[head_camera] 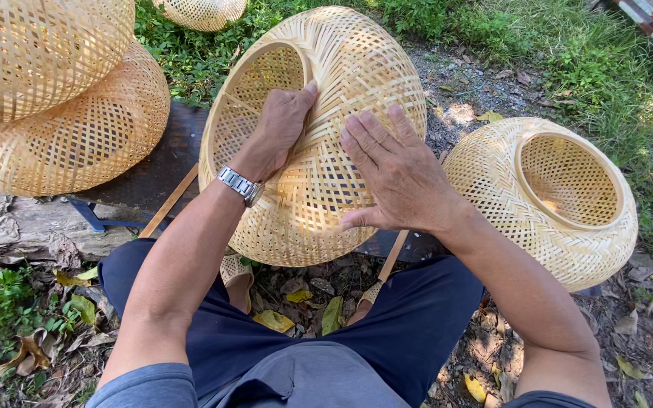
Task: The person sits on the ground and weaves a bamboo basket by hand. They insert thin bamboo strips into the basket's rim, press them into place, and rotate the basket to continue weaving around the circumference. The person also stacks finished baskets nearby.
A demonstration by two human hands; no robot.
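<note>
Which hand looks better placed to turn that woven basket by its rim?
Probably the left hand: its fingers already reach the rim of the basket at the round opening. The right hand lies flat and spread on the basket's side, away from the rim.

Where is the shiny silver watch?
In the head view, the silver metal wristwatch sits on the left hand's wrist, left of centre, against the big round woven bamboo basket.

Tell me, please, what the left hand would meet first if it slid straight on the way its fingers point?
The left hand lies on the woven bamboo basket, fingers pointing up toward its round rim. It would probably meet that rim first, then the opening beyond it.
</note>
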